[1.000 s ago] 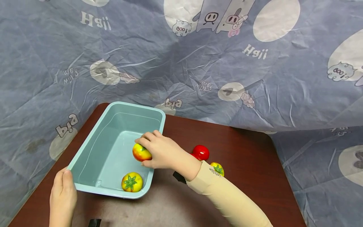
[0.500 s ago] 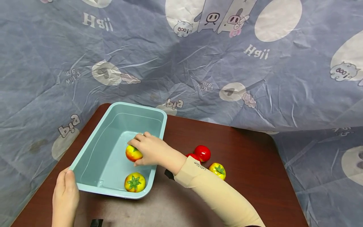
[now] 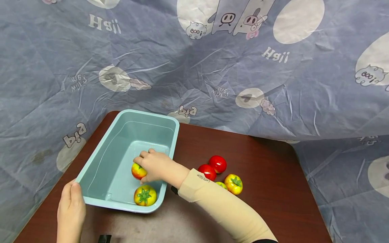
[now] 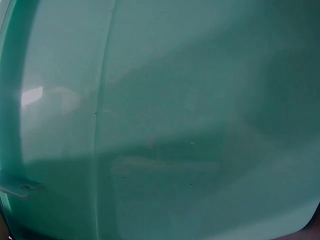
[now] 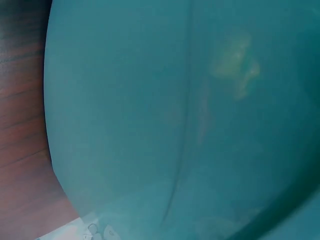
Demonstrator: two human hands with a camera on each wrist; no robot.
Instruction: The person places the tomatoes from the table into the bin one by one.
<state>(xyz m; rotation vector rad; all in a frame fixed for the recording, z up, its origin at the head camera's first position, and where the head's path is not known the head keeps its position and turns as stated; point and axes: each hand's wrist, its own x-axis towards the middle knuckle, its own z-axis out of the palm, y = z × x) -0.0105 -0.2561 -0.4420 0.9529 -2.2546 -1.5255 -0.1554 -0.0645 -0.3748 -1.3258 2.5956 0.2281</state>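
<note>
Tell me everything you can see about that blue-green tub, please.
The tub is deep and roughly rectangular, open-topped, with rounded corners, a smooth rim and a thin line along its inner walls. It looks like glossy plastic. It is on the table, toward the left; whether it sits fully flat is unclear. The left hand touches its near-left corner. A yellow fruit sits in its near-right corner; the right hand holds another inside it.

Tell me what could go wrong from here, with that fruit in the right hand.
The held fruit might bump the yellow fruit close by in the near right corner of the tub. The left hand grips the tub, so a tug could slide it. The right sleeve appears close to the nearer red fruit on the table and could set it rolling.
</note>
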